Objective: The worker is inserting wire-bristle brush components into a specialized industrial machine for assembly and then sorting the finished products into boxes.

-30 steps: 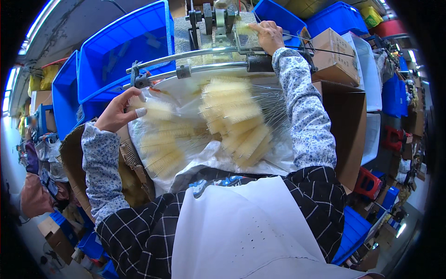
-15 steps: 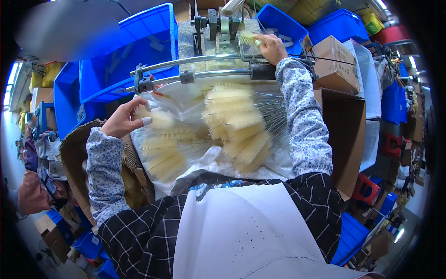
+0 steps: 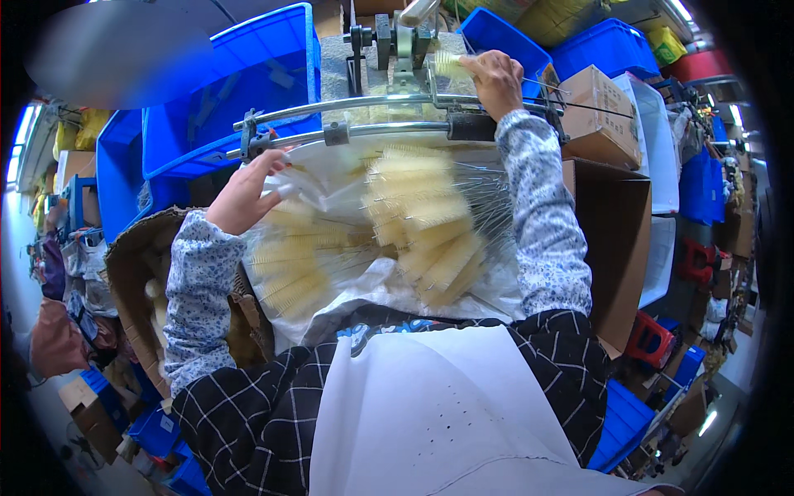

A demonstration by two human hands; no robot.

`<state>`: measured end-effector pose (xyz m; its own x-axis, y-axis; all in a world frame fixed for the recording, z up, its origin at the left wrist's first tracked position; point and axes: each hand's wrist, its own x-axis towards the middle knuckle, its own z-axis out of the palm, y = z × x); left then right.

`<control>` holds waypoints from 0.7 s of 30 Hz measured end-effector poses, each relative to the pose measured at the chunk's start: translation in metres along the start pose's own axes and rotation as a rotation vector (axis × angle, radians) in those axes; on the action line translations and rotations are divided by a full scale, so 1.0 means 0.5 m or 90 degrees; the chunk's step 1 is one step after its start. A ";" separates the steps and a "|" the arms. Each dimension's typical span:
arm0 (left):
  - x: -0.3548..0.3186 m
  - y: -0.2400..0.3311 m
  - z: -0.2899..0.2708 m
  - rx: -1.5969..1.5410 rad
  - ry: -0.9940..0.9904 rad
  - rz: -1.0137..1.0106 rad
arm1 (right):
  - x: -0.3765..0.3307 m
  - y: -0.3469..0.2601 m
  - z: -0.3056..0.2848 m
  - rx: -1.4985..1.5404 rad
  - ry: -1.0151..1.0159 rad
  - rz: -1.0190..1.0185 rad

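Nearest the camera: a white apron (image 3: 430, 413) over a black-and-white checked garment (image 3: 248, 413), cut off at the lower edge.

Beyond it, a white plastic sheet (image 3: 364, 289) is spread across the lap area. On it lie pale cream bottle-type brushes (image 3: 426, 219) with thin twisted-wire stems. They lie in two loose heaps, one at left under the left forearm, one at centre-right, with the bristle heads overlapping. Individual count is not readable.

Left hand (image 3: 244, 198): fingers pinch a fold of the white plastic sheet at its upper left edge, just beside the left heap of brushes. Whether a brush is also in the grip cannot be told.

Right hand (image 3: 496, 78): reaches farther, up to a grey metal machine (image 3: 397, 41). Fingers are curled around a single cream brush (image 3: 451, 62), which sticks out leftward from the fist toward the machine head. Thin wires (image 3: 579, 103) run rightward from under this hand.

Two curved metal rods (image 3: 364, 116) cross between the sheet and the machine.

Containers: an open brown carton (image 3: 616, 240) at right, its inside in shadow. A round brown basket (image 3: 132, 281) at left, contents hard to make out. Blue plastic bins (image 3: 240, 91) behind left and upper right, contents not visible. A closed cardboard box (image 3: 600, 107) stands near the right hand.

The top left is blurred.
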<state>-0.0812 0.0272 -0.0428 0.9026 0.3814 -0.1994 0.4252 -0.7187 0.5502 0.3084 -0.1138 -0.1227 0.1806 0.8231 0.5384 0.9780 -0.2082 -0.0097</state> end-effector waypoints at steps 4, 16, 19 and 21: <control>0.052 0.078 0.004 -0.169 0.035 0.084 | -0.016 -0.052 -0.100 0.063 0.053 -0.062; 0.181 0.226 0.062 -0.128 0.145 0.245 | -0.058 -0.129 -0.259 0.020 0.035 -0.192; 0.165 0.226 0.059 0.053 0.282 0.373 | -0.059 -0.134 -0.276 0.253 -0.092 0.027; 0.154 0.228 0.056 0.273 0.351 0.423 | -0.059 -0.113 -0.268 0.462 -0.299 0.096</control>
<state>0.0384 -0.0416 -0.0181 0.8561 -0.0396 0.5152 -0.0748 -0.9961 0.0477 0.2339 -0.1971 -0.0249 0.1808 0.9797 0.0868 0.7367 -0.0765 -0.6719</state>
